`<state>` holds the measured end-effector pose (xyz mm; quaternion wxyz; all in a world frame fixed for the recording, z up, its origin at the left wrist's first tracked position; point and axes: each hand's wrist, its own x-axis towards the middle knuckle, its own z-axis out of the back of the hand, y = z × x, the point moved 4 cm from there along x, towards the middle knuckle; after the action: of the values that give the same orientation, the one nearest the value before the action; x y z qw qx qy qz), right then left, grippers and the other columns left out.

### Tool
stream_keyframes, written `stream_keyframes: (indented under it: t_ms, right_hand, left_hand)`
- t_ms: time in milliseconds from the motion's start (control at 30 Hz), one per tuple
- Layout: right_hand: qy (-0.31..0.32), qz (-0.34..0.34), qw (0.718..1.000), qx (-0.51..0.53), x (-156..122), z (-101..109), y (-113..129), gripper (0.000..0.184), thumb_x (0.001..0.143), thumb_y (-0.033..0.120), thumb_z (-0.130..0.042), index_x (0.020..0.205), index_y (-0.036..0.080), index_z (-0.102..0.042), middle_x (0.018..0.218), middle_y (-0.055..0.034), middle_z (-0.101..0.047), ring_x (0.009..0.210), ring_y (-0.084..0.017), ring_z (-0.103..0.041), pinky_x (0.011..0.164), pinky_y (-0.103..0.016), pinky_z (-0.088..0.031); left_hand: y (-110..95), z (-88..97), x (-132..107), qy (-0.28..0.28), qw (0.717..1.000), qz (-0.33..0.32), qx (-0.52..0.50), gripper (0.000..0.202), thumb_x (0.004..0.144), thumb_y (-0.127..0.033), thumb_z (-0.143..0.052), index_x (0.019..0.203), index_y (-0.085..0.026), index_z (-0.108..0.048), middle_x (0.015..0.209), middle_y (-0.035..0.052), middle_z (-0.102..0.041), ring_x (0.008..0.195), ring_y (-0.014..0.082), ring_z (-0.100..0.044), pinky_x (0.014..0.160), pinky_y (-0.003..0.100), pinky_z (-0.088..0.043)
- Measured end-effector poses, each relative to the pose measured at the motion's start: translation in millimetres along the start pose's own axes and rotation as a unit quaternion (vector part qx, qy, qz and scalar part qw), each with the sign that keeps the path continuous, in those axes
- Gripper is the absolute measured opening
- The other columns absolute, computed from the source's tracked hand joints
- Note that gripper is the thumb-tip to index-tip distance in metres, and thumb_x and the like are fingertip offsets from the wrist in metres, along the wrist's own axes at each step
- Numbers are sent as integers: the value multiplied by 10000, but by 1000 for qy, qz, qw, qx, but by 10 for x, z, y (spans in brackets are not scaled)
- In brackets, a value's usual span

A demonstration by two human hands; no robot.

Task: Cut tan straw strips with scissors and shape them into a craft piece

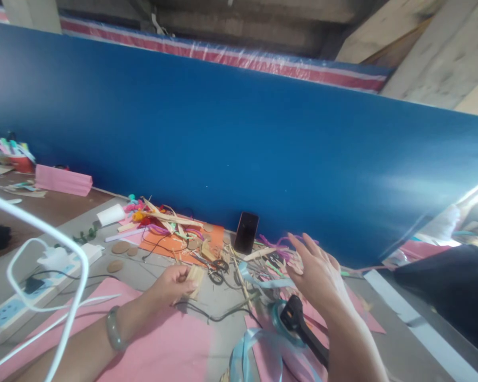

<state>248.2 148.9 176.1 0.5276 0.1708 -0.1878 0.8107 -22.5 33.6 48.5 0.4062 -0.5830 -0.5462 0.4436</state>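
My left hand, with a bracelet on the wrist, pinches a small flat piece of pale wooden strips above the table. My right hand is raised with its fingers apart and nothing in it, over a heap of ribbon and straw-like scraps. Just below the right hand lies a black-handled tool that looks like a glue gun, beside light blue ribbon. Scissors with dark handles lie to the right of the wooden piece.
A dark phone leans against the blue partition. Pink sheets cover the near table. At left are a power strip and a white cable crossing close to the camera. Round wooden discs lie behind the left arm.
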Motion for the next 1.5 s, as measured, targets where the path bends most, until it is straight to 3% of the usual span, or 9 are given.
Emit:
stream_keyframes:
  t_ms: [200, 267, 400, 533, 667, 800, 933, 1067, 1500]
  right_hand:
    - [146, 35, 988, 26, -7, -246, 84, 311, 705, 233, -616, 1007, 241, -689, 850, -64, -742, 840, -265, -655, 830, -406, -394]
    - [143, 39, 989, 25, 8, -254, 91, 235, 707, 245, -630, 930, 230, -703, 836, -66, -737, 839, -266, -649, 825, -403, -392]
    - [-117, -7, 993, 27, 4, 105, 57, 251, 809, 293, -577, 1009, 177, -676, 1146, -147, -654, 1068, -315, -579, 948, -499, -354]
    - [-389, -48, 914, 106, -213, 575, 109, 228, 837, 251, -590, 1046, 174, -638, 1200, -137, -620, 1091, -301, -573, 984, -507, -371]
    - [-469, -10, 859, 206, -347, 712, 295, 310, 796, 158, -616, 1103, 177, -579, 1141, -139, -634, 1053, -304, -590, 947, -516, -416]
    - [-376, 62, 886, 265, -272, 494, 556, 288, 808, 166, -595, 1093, 183, -554, 1113, -129, -621, 1053, -284, -580, 915, -474, -439]
    - [-131, 150, 946, 255, -179, 7, 898, 148, 862, 205, -533, 997, 186, -592, 1010, -103, -661, 973, -253, -588, 858, -387, -430]
    - [74, 231, 942, 233, -229, -500, 1201, 124, 876, 178, -504, 898, 188, -626, 864, -63, -676, 840, -215, -603, 757, -322, -418]
    - [110, 198, 971, 81, -274, -1184, 1275, 239, 859, 319, -574, 1070, 219, -623, 1021, -99, -600, 943, -256, -526, 795, -347, -370]
  left_hand:
    - [132, 132, 106, -23, 999, 23, -26, 371, 504, -351, -848, 666, -152, -581, 550, -10, -611, 475, 91, -545, 479, 196, -407]
    - [150, 142, 118, -19, 999, 25, -34, 381, 490, -346, -857, 657, -153, -574, 531, -14, -614, 459, 92, -548, 469, 196, -411]
    - [138, 137, 86, -20, 999, 11, -42, 368, 533, -328, -845, 687, -154, -561, 546, -18, -619, 427, 64, -519, 418, 161, -359]
    - [134, 124, 53, -8, 1000, 7, -21, 339, 647, -337, -779, 644, -173, -482, 485, -74, -511, 304, 4, -309, 327, 148, -190]
    - [114, 161, 69, -40, 999, -27, -17, 306, 712, -331, -719, 640, -178, -464, 494, -90, -442, 330, 12, -296, 364, 154, -265]
    - [97, 230, 104, -105, 993, -36, -25, 260, 697, -327, -718, 700, -180, -502, 487, -92, -443, 373, 36, -362, 422, 161, -340]
    - [86, 293, 136, -157, 986, -36, -32, 262, 686, -350, -712, 748, -172, -530, 533, -64, -544, 388, 56, -443, 430, 171, -358]
    - [142, 327, 175, -157, 986, -19, -51, 334, 690, -434, -694, 831, -166, -553, 711, 18, -684, 454, 103, -560, 472, 212, -432]
    - [144, 281, 146, -170, 985, -27, -10, 320, 631, -390, -761, 764, -150, -595, 630, 11, -674, 436, 92, -548, 450, 196, -439]
